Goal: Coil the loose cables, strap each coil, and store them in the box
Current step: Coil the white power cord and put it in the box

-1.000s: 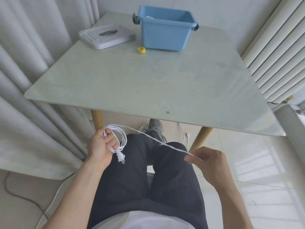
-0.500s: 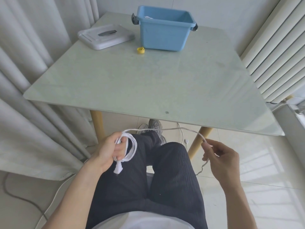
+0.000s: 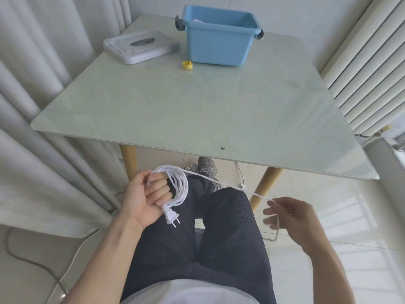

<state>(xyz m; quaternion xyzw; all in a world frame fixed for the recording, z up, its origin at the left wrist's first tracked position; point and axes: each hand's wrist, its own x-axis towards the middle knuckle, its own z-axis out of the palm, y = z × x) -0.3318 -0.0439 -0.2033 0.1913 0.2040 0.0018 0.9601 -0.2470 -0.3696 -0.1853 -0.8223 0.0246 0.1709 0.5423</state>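
The left hand [image 3: 145, 197] clenches the white cable [image 3: 178, 187] coil over the lap (light, limp, springy); the right hand [image 3: 291, 218] pinches its loose run, best gripped across the loops.

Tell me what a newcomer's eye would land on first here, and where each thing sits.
First, the white cable, looped in a coil round the left hand low in the view, its plug dangling while a strand runs across to the right hand. Next, the blue box at the table's far edge, with a small yellow strap beside it.
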